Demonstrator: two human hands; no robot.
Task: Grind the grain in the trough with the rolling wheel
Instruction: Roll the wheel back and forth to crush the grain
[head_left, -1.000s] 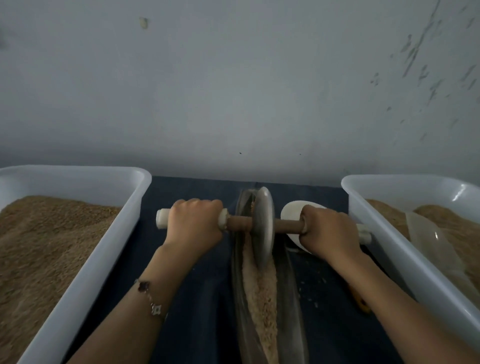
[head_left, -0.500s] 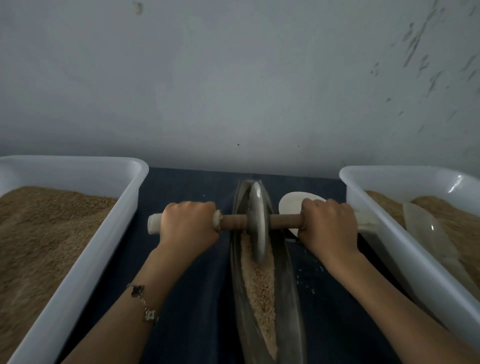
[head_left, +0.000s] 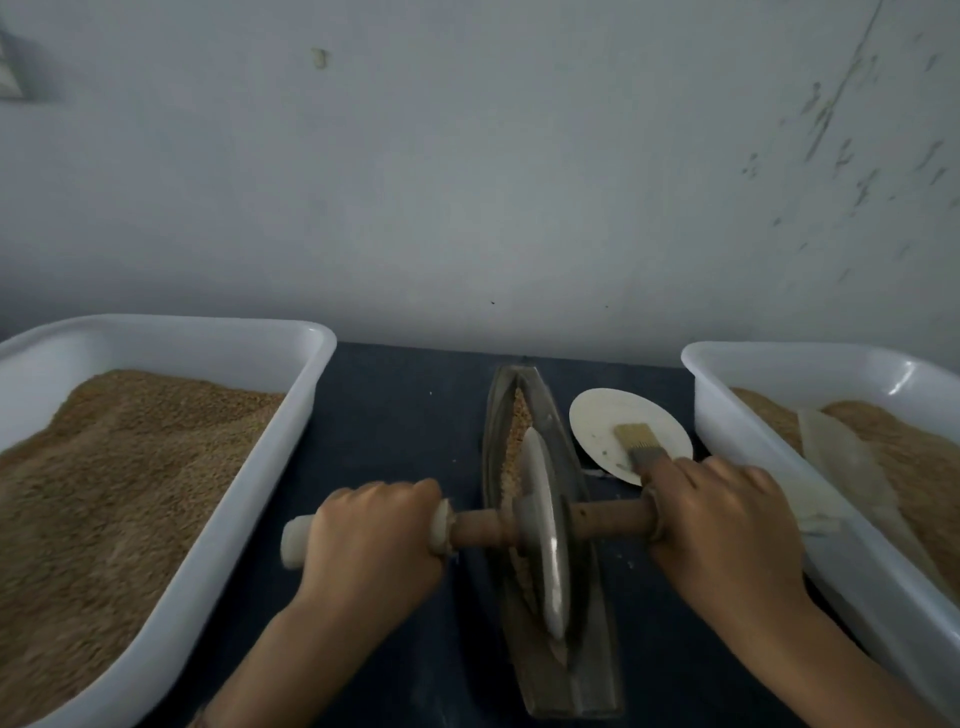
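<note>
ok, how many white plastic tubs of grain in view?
2. One tub sits left of the trough, heaped with grain. The other tub sits on the right, also holding grain, with a pale scoop-like piece lying in it. Both run out of frame, so nothing rules out more beyond view.

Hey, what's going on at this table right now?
A person is grinding grain in a narrow metal trough. The left hand and right hand each grip one end of the axle of a rolling wheel standing in the trough. A white bin of grain sits at each side, and a brush lies on a small plate.
</note>
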